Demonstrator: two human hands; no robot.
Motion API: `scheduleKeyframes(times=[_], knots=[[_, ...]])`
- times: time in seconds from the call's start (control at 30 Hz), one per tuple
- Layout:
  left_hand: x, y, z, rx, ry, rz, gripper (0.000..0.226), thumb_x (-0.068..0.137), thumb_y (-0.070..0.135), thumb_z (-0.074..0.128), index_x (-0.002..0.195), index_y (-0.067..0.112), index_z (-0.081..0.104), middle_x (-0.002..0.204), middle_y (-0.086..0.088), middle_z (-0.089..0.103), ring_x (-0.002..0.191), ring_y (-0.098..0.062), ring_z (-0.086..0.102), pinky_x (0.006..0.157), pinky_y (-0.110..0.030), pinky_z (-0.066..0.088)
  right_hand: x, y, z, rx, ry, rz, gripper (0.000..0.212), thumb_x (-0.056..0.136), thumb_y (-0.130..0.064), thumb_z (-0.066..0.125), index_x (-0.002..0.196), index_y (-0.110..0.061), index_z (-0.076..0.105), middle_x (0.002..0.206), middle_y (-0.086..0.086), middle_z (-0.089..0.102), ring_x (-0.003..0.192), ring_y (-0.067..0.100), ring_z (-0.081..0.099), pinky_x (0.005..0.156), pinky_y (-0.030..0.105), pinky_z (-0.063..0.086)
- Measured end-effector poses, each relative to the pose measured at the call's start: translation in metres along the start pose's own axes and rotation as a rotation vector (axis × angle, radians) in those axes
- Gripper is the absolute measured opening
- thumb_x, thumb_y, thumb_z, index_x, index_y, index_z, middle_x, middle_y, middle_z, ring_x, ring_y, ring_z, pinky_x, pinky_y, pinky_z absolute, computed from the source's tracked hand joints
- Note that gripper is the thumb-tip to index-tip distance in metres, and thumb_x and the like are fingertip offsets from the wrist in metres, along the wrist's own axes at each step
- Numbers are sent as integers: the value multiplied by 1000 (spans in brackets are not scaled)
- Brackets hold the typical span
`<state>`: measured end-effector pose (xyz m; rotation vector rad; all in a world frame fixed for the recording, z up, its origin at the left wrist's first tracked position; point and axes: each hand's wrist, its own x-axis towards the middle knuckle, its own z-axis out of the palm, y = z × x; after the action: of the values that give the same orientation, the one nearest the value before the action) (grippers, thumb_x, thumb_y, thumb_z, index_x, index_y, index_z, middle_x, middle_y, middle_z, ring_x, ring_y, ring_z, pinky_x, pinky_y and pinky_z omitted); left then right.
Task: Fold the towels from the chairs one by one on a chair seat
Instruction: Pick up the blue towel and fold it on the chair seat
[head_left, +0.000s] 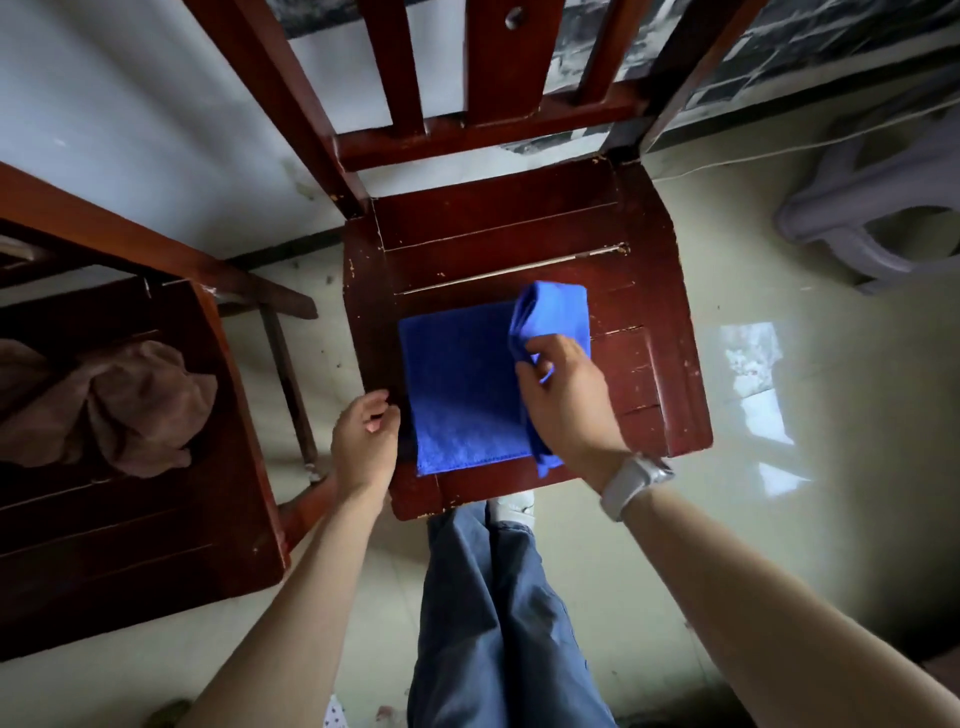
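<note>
So the person is folding the blue towel (462, 384) flat on the middle chair seat (519, 228), probably since the wood gives a firm surface. The right hand (563, 384) is pinching the towel's right edge, lifting it over leftward. The left hand (363, 441) is hovering at the seat's left edge, fingers loosely curled, holding nothing. A brown towel (109, 405) is lying crumpled on the left chair (130, 545).

We cannot see the blue towel's (457, 384) right edge under the right hand (566, 395). The brown towel (104, 410) runs off the left edge.
</note>
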<state>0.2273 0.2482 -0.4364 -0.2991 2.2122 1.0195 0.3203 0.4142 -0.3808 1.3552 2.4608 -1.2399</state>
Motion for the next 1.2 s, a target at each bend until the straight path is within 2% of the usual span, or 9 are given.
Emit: scheduleKeyframes(times=[0.13, 0.4, 0.57, 0.7, 0.77, 0.87, 0.97, 1.07, 1.2], knots=[[-6, -15, -13, -286, -96, -185, 20, 91, 6, 49, 106, 11, 60, 88, -1, 66, 79, -13, 62, 70, -26, 49, -10, -23, 53, 45, -131, 29, 25, 90, -19, 53, 113, -10, 55, 108, 10, 57, 93, 32, 57, 82, 39, 45], [-16, -27, -14, -362, -253, -169, 15, 92, 7, 49, 97, 15, 60, 92, -6, 66, 80, -13, 64, 67, -19, 54, 5, -30, 100, 39, -226, 78, 27, 89, -16, 52, 114, -7, 54, 111, 14, 55, 94, 33, 57, 85, 44, 47], [-20, -29, -6, -157, -214, -108, 17, 86, 20, 59, 102, 18, 64, 97, -3, 67, 85, -9, 63, 77, -22, 51, 10, -30, 96, 70, -266, 35, 32, 91, -7, 42, 121, -5, 55, 111, 16, 56, 92, 37, 60, 87, 46, 48], [-27, -27, 8, 85, -132, 43, 43, 79, 26, 68, 117, 12, 55, 86, 2, 65, 76, -13, 61, 74, -20, 44, 15, -24, 78, -242, -79, -313, 40, 82, -1, 43, 119, -3, 58, 116, 16, 60, 103, 37, 56, 85, 43, 47], [-28, -27, 13, 167, -88, 86, 40, 80, 20, 65, 118, 11, 54, 92, -4, 68, 83, -21, 62, 76, -24, 41, 25, -17, 76, -486, -102, -497, 46, 80, -6, 46, 125, -6, 55, 130, 14, 55, 118, 36, 51, 96, 51, 38], [-29, -29, 17, 136, -12, 90, 35, 83, 7, 59, 118, 9, 53, 98, -8, 68, 82, -24, 61, 70, -17, 35, 38, -3, 79, -813, -257, -601, 53, 89, -24, 42, 142, -19, 33, 152, 4, 28, 140, 30, 24, 107, 65, 11], [-27, -31, 16, 106, -16, 69, 37, 83, 4, 58, 118, 9, 52, 99, -8, 66, 74, -16, 55, 70, -14, 36, 43, 8, 83, -906, -282, -611, 56, 90, -35, 37, 144, -28, 24, 154, 2, 22, 142, 32, 18, 105, 69, 9], [-28, -29, 12, 187, -36, 174, 48, 79, 2, 59, 125, 7, 47, 114, -13, 56, 98, -22, 53, 89, -22, 38, 42, 4, 82, -832, -246, -648, 54, 88, -30, 41, 142, -23, 33, 151, 8, 29, 139, 33, 25, 103, 70, 13], [-27, -20, 4, 570, 20, 588, 55, 78, 11, 59, 131, 5, 44, 136, -18, 44, 125, -33, 44, 98, -41, 40, 29, 11, 62, -670, -21, -616, 50, 81, -6, 46, 131, -5, 49, 142, 21, 41, 132, 38, 37, 105, 64, 17]])
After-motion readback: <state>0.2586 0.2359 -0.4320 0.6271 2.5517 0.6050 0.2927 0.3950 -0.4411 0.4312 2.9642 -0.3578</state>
